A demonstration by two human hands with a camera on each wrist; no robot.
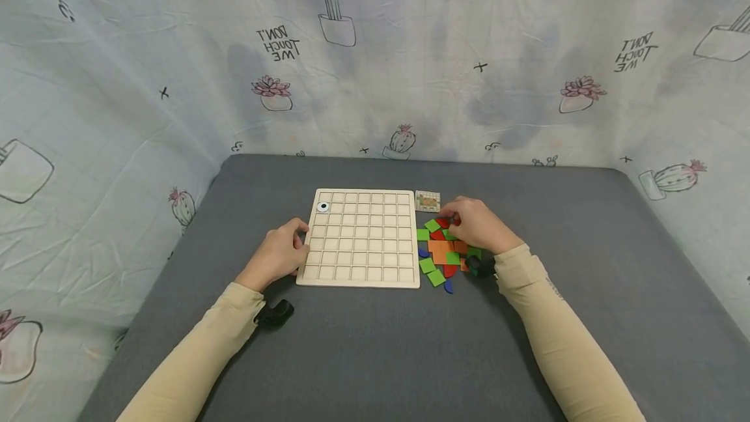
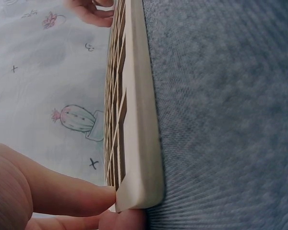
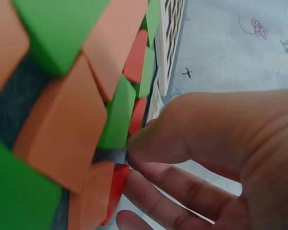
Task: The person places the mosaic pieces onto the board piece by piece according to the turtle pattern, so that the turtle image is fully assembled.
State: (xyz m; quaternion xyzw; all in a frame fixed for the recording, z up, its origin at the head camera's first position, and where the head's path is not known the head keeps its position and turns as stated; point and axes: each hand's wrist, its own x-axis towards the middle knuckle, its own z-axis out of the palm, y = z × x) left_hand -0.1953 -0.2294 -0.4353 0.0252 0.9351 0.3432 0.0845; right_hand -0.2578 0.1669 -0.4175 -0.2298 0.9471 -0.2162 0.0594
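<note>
While only head view shows the dotted disc (image 1: pixel 323 206) | left fingers (image 2: pixel 72 194) pinch board (image 2: pixel 140 110) | right fingers (image 3: pixel 154 195) beside tiles (image 3: pixel 72 124), grip unclear

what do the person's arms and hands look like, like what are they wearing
Long, plain beige sleeves cover both arms down to the wrists, with a small dark marking along the right forearm. The left hand and right hand are bare, and a rounded black device shows at each wrist.
</note>
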